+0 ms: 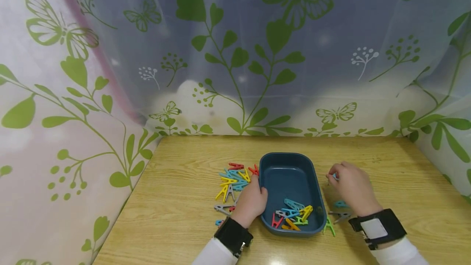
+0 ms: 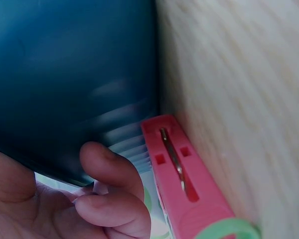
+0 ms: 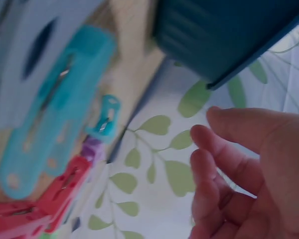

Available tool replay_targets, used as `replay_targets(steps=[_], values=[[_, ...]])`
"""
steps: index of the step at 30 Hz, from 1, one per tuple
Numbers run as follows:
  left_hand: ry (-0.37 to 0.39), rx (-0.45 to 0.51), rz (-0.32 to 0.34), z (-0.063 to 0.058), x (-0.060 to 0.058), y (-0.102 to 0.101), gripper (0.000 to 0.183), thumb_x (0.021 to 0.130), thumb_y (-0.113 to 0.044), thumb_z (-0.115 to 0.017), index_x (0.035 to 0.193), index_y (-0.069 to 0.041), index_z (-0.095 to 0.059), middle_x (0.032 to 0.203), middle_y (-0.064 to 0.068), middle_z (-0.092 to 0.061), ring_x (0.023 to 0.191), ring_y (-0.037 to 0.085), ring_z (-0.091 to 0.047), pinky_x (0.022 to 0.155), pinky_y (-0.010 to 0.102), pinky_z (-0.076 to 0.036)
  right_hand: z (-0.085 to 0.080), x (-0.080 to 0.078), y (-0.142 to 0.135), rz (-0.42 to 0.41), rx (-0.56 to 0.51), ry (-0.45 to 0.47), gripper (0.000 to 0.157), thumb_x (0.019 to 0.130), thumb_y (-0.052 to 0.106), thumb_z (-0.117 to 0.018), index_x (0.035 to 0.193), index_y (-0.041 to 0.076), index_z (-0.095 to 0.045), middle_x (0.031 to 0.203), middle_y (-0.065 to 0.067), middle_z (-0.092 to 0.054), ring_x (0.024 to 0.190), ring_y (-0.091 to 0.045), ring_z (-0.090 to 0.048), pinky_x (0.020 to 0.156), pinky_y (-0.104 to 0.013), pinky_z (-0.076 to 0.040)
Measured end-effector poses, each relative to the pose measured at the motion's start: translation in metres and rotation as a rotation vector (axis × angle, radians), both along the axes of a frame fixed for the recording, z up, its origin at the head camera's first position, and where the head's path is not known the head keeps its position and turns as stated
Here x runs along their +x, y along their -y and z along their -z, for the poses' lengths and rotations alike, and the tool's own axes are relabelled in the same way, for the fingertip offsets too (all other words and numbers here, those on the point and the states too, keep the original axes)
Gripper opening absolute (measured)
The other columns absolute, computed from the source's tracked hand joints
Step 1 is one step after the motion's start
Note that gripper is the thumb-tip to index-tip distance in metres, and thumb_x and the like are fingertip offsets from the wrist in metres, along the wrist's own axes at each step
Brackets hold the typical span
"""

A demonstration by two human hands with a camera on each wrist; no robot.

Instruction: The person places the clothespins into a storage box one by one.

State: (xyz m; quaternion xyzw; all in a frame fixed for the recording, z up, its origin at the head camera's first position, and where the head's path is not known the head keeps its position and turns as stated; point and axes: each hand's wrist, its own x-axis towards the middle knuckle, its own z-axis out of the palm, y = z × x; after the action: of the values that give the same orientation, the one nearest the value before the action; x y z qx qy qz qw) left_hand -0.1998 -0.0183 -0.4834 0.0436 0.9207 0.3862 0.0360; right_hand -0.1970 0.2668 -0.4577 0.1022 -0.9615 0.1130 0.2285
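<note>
In the head view my left hand [image 1: 252, 201] holds the left side of a dark blue plastic bin [image 1: 263, 158], thumb at the rim. Its curled fingers show below the bin wall [image 2: 74, 74] in the left wrist view, beside a pink clothespin [image 2: 189, 184] on the table. Several coloured clothespins [image 1: 292, 212] lie in the bin's near end. Right of the bin, my right hand [image 1: 355, 187] hovers above the table with loosely bent fingers; its wrist view shows nothing between thumb and fingertips. Close to it lie blue clothespins [image 3: 60, 109] and red clothespins [image 3: 65, 191].
Left of the bin lies a loose pile of blue, yellow, red and grey clothespins [image 1: 235, 181]. A green clothespin [image 1: 329, 226] and a grey clothespin [image 1: 341, 216] lie by its right side. A leaf-printed curtain [image 1: 235, 52] hangs behind the wooden table [image 1: 165, 199].
</note>
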Motion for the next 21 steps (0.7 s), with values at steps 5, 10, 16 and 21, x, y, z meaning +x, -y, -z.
replay_targets(steps=[5, 10, 16, 21], values=[[0.006, 0.008, 0.002, -0.001, -0.001, 0.0, 0.053, 0.105, -0.018, -0.052, 0.15, 0.007, -0.039, 0.125, 0.026, -0.067, 0.097, 0.028, -0.07, 0.074, 0.041, -0.054, 0.005, -0.003, -0.009, 0.038, 0.01, 0.117, 0.017, 0.086, 0.012, -0.081, 0.08, 0.004, -0.068, 0.072, -0.007, -0.057, 0.06, -0.019, -0.053, 0.051, -0.036, -0.042], [0.021, 0.005, 0.0, -0.003, 0.0, 0.0, 0.054, 0.105, -0.019, -0.052, 0.151, 0.007, -0.039, 0.128, 0.025, -0.066, 0.102, 0.028, -0.07, 0.08, 0.044, -0.055, 0.006, -0.003, -0.015, 0.068, 0.012, 0.24, 0.018, 0.087, 0.013, -0.08, 0.08, 0.003, -0.067, 0.072, -0.008, -0.056, 0.06, -0.019, -0.052, 0.051, -0.035, -0.04], [0.019, 0.001, -0.001, -0.003, 0.001, 0.0, 0.054, 0.105, -0.018, -0.052, 0.151, 0.007, -0.039, 0.13, 0.026, -0.065, 0.104, 0.03, -0.069, 0.082, 0.046, -0.055, 0.003, -0.002, -0.018, 0.095, 0.007, 0.346, 0.019, 0.089, 0.016, -0.079, 0.083, 0.002, -0.069, 0.074, -0.009, -0.059, 0.061, -0.02, -0.054, 0.052, -0.036, -0.043], [0.032, 0.004, -0.006, -0.004, 0.001, 0.0, 0.055, 0.105, -0.018, -0.052, 0.151, 0.007, -0.039, 0.133, 0.026, -0.064, 0.109, 0.031, -0.069, 0.086, 0.048, -0.055, 0.005, -0.003, -0.019, 0.111, 0.004, 0.392, 0.021, 0.091, 0.016, -0.077, 0.077, 0.005, -0.066, 0.071, -0.007, -0.057, 0.061, -0.02, -0.052, 0.053, -0.035, -0.04]])
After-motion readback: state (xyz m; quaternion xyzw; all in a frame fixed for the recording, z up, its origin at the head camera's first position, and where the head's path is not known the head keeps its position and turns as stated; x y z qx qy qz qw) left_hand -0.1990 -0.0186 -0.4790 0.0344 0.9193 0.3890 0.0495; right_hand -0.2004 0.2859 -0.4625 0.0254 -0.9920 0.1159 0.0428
